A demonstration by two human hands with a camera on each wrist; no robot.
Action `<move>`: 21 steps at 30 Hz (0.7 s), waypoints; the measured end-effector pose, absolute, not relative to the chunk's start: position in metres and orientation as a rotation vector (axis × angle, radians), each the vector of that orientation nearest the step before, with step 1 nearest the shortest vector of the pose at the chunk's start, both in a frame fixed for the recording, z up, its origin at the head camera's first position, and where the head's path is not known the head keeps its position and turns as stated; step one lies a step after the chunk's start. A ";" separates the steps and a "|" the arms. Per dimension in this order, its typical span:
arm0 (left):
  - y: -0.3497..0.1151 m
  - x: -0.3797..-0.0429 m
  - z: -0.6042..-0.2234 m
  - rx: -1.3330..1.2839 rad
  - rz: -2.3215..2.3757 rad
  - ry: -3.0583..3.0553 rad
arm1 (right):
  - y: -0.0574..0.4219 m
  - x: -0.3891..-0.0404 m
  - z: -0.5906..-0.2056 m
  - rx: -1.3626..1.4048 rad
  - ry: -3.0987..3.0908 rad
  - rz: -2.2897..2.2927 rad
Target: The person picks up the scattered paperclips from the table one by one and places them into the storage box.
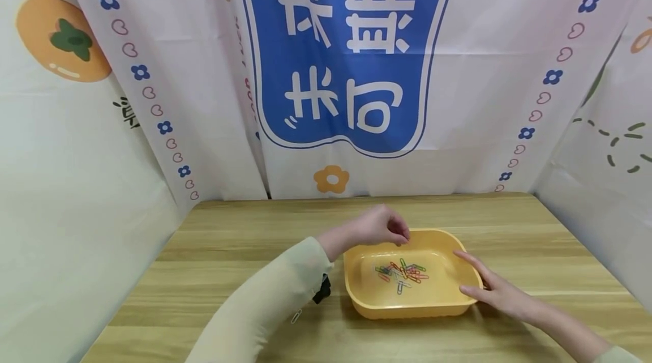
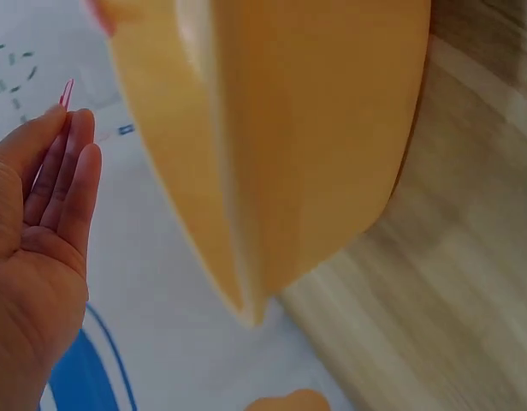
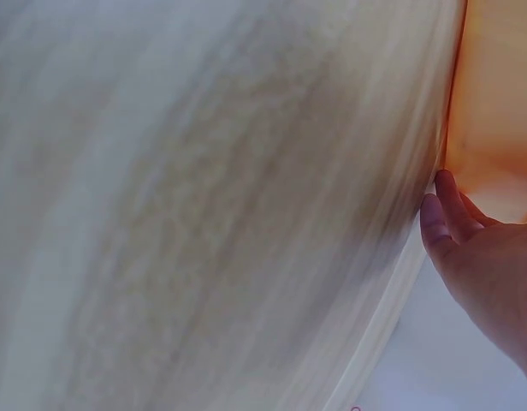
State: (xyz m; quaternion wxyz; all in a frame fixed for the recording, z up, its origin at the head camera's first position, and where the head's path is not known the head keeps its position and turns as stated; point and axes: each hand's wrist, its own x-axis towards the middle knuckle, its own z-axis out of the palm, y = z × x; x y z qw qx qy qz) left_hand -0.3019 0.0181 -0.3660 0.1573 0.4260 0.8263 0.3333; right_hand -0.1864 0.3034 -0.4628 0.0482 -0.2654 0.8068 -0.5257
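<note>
A yellow plastic basin [image 1: 367, 311] stands on the table, with several coloured paper clips [image 1: 411, 272] in a loose pile on its floor. Above its far left rim, my left hand [image 1: 379, 226] pinches a pink paper clip [image 2: 68, 92] between thumb and forefinger; in the left wrist view the clip's end sticks up past the fingertips. My right hand [image 1: 501, 294] holds the basin's right end, thumb and forefinger over the rim and the other fingers against the outer wall. In the right wrist view those fingers [image 3: 439, 224] touch the basin's side near the tabletop.
A single pale paper clip [image 1: 296, 316] lies on the wood-grain table [image 1: 244, 238], left of the basin. Beside the left sleeve shows a small black object [image 1: 322, 289], partly hidden. Printed white cloth [image 1: 474, 125] hangs behind the table and along both sides.
</note>
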 end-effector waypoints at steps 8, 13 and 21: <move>0.039 -0.301 -0.391 1.348 0.693 2.416 | 0.302 -0.187 -0.463 -0.813 2.479 -1.589; 0.048 -0.300 -0.400 1.377 0.623 2.403 | 0.302 -0.187 -0.463 -0.798 2.500 -1.586; 0.051 -0.299 -0.401 1.381 0.593 2.385 | 0.301 -0.186 -0.463 -0.797 2.535 -1.573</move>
